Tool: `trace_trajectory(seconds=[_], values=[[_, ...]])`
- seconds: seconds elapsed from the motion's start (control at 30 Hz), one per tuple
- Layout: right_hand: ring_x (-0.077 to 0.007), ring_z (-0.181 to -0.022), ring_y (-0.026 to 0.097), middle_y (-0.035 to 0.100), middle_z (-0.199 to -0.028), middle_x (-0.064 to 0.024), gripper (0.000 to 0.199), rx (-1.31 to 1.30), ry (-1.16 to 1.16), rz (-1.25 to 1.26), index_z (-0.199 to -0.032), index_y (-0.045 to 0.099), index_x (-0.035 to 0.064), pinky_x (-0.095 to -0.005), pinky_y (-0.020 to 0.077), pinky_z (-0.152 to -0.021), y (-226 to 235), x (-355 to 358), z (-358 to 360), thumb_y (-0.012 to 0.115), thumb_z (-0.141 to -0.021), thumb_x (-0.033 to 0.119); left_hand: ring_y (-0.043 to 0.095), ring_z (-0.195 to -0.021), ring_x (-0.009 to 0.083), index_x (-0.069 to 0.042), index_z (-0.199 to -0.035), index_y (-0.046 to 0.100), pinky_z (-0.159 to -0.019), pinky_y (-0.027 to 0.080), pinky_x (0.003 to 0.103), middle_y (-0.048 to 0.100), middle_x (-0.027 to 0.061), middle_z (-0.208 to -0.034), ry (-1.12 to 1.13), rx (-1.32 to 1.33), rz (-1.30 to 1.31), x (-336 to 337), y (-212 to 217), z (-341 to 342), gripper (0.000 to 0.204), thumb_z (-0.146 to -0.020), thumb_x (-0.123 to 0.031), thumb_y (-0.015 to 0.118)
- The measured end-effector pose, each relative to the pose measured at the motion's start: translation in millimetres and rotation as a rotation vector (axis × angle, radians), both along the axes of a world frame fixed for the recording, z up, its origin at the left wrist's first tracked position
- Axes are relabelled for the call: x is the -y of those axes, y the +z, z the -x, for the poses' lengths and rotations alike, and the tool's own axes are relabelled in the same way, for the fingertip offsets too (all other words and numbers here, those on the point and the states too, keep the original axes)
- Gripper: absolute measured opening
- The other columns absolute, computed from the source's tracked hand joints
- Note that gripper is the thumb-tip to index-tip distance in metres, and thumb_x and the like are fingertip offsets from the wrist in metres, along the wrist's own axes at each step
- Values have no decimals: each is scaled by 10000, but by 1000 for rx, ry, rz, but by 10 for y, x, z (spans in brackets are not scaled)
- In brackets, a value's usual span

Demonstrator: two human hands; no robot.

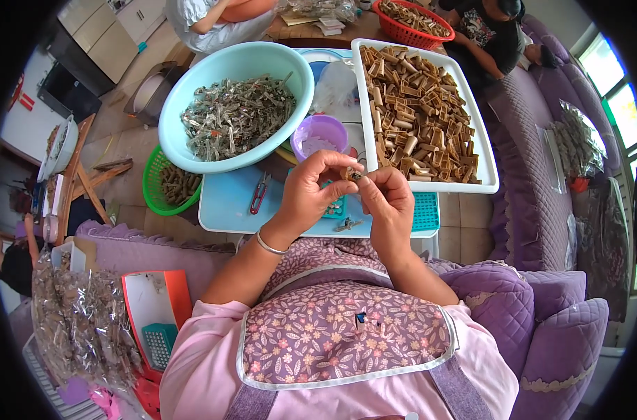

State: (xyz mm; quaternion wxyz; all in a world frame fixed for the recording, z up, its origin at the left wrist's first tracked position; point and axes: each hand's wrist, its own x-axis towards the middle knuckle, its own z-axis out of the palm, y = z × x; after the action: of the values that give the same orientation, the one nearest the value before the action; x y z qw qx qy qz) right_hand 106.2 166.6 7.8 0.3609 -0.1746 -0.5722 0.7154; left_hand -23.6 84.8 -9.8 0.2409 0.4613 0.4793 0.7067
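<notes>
Above the front of the light-blue table (pixel 227 210), my two hands meet over a small brown plastic part (pixel 354 173) with something darker inside it. My left hand (pixel 311 187) pinches it between thumb and forefinger. The thumb and fingertips of my right hand (pixel 388 199) close on its other side; fine detail there is too small to tell. Behind them stands a purple bowl (pixel 332 124). A teal perforated tray (pixel 336 208) lies partly hidden beneath my hands, with a small clear-and-metal piece (pixel 348 225) near it. Red-handled snips (pixel 260 194) rest left of my left hand.
A light-blue basin (pixel 166 115) of clear-and-metal pieces stands left; a white tray (pixel 492 175) of brown casings, right. A green basket (pixel 152 199) sits lower left. Another teal tray (pixel 425 211) is at right. Two people sit across, near a red basket (pixel 402 31). Purple sofas flank me.
</notes>
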Motion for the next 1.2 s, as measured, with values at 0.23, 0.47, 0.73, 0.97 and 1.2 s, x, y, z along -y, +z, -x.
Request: trace_trajectory(seconds=[0.23, 0.47, 0.73, 0.97, 1.2], values=[[-20, -582, 432, 532, -710, 38, 122, -45, 45, 111, -858, 547, 52, -178, 341, -493, -34, 134, 23, 636, -917, 110, 625, -769, 102, -28, -1023, 624, -700, 518, 248, 672, 58, -896, 209, -169, -49, 134, 3, -16, 297, -769, -93, 762], [-28, -578, 443, 532, -694, 32, 125, 52, 115, 85, -839, 561, 50, -192, 356, -493, -48, 117, 32, 624, -919, 122, 651, -778, 153, -32, -1001, 636, -704, 529, 275, 673, 77, -894, 113, -205, 52, 243, 28, 104, 292, -748, -88, 770], [-98, -593, 499, 537, -707, -11, 101, 218, 160, -369, -822, 578, 32, -256, 405, -515, -51, 34, 31, 641, -876, 92, 658, -854, 146, -21, -977, 642, -746, 546, 284, 673, 71, -926, -40, -228, 84, 334, 39, 254, 255, -752, -51, 758], [-314, -651, 589, 582, -769, -87, 73, 314, -22, -1095, -824, 606, 59, -411, 474, -541, -24, 104, 62, 655, -776, 85, 665, -819, 144, -9, -927, 625, -739, 549, 275, 673, 72, -903, -8, -240, 194, 449, 63, 284, 255, -723, -32, 776], [-306, -681, 597, 562, -741, -95, 77, 293, 113, -968, -802, 598, 55, -403, 468, -558, -16, 79, 106, 665, -765, 60, 668, -769, 165, -9, -916, 618, -688, 540, 284, 668, 80, -877, 43, -430, 215, 527, 92, 291, 281, -693, -20, 788]])
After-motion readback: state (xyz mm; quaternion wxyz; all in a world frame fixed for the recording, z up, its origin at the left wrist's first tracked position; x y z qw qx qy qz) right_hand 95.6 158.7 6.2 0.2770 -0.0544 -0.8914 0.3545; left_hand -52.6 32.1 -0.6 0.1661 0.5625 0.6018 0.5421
